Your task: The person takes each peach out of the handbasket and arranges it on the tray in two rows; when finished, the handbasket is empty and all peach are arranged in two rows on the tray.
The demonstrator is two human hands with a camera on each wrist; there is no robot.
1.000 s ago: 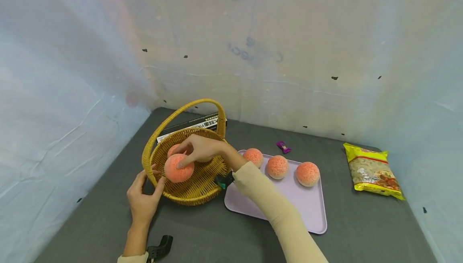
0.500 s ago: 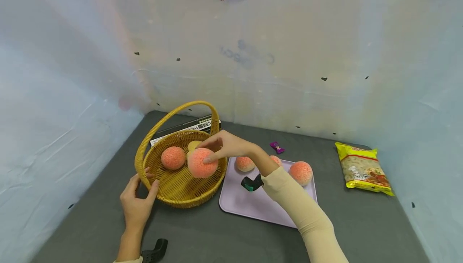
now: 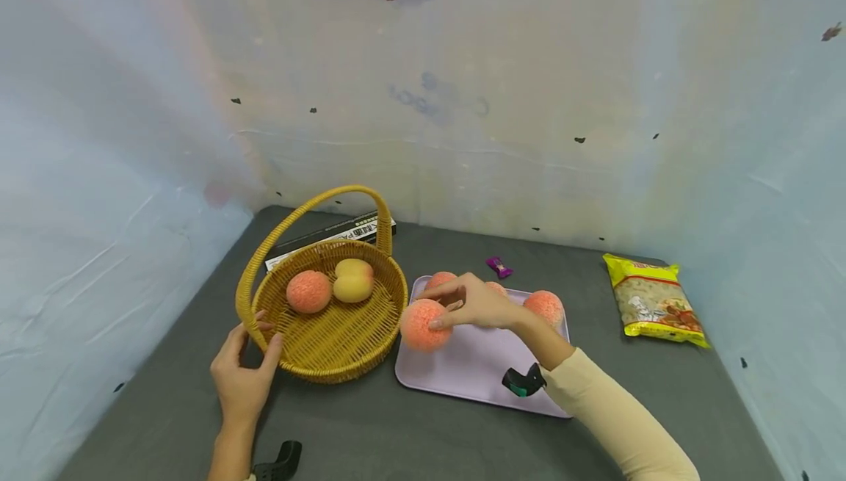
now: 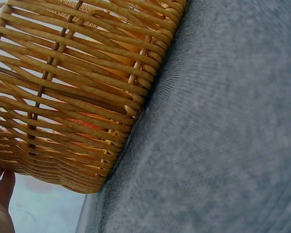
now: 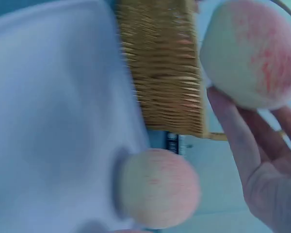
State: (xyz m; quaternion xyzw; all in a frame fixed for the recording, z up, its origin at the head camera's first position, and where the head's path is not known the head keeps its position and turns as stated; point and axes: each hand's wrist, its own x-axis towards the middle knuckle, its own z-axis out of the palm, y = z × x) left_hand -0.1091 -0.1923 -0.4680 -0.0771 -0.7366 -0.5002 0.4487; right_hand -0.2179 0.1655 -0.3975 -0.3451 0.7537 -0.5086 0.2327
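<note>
My right hand [image 3: 479, 303] holds a round pink-and-white peach [image 3: 423, 325] above the left part of the lilac tray [image 3: 456, 374]; the right wrist view shows its pale side, with thumb and fingers around it. At the left, my left hand [image 3: 241, 378] grips the rim of the yellow wicker basket [image 3: 330, 374] near the foot of its handle. Inside the basket lie a pink peach [image 3: 309, 291] and yellow fruit [image 3: 353, 288] with a reddish blush. Three more peaches stand along the tray's back side, among them a right-hand peach [image 3: 545, 306]; my right hand partly hides the others.
Behind the basket lies a long black-and-white box [image 3: 344, 232]. A small purple-wrapped candy [image 3: 499, 267] sits behind the tray. To the right is a yellow food bag [image 3: 654, 301] with a clear window. Pale sheeting [image 3: 463, 158] closes off the back and sides of the grey table [image 3: 370, 429].
My right hand has lifted the pink peach out of the basket and carried it right, over the tray. My left hand stays at the basket's rim. The head view has shifted slightly.
</note>
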